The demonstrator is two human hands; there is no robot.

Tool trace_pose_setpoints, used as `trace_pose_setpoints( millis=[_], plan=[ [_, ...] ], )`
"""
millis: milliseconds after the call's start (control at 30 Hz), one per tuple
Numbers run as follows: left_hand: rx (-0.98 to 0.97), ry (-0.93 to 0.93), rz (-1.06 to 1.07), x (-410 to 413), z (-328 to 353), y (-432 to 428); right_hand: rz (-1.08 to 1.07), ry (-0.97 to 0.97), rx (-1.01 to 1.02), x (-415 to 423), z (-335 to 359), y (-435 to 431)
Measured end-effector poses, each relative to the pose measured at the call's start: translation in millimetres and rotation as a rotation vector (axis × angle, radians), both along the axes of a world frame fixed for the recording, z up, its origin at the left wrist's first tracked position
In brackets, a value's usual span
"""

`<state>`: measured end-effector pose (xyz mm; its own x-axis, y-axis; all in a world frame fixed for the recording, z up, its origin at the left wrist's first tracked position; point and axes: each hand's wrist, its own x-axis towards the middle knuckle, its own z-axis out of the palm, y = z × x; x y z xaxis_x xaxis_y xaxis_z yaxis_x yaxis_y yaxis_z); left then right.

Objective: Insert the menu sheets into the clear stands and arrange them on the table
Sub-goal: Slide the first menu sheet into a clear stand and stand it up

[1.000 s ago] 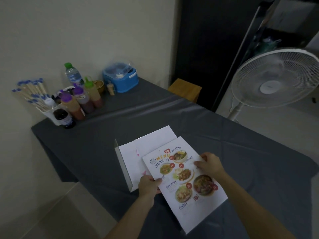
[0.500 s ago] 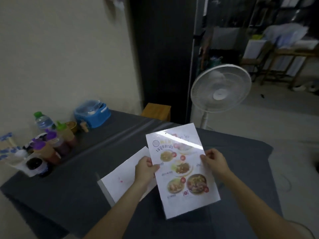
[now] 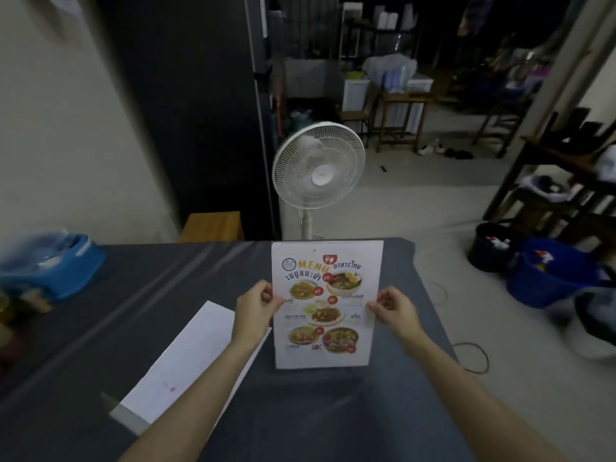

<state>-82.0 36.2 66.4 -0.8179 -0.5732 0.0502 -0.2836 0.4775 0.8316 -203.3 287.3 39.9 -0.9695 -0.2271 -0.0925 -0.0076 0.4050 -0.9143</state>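
I hold a printed menu sheet [image 3: 325, 303] with food photos upright in front of me, above the dark grey table [image 3: 150, 295]. My left hand [image 3: 256, 303] pinches its left edge and my right hand [image 3: 391, 306] pinches its right edge, both at mid height. To the left, a clear stand [image 3: 186, 358] lies flat on the table with a white sheet inside it, blank side up. My left forearm crosses over its right edge.
A white pedestal fan [image 3: 318, 166] stands just beyond the table's far edge. A blue container [image 3: 55, 261] sits blurred at the table's left. A wooden stool [image 3: 213, 226] is by the wall. Blue and black buckets [image 3: 550, 271] stand on the floor at right.
I have lifted the menu sheet off the table and turned it upright and square to me. My view has tilted up and swung right, so the sauce bottles have left the frame.
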Motion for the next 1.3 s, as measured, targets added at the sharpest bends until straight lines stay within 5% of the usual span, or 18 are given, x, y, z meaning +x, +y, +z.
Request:
trace_pose_setpoints(
  millis=[1300],
  plan=[
    [-0.046,-0.101,0.013,27.4,-28.8,3.5,-0.040,-0.075,-0.062,28.3,-42.8,-9.7]
  ],
)
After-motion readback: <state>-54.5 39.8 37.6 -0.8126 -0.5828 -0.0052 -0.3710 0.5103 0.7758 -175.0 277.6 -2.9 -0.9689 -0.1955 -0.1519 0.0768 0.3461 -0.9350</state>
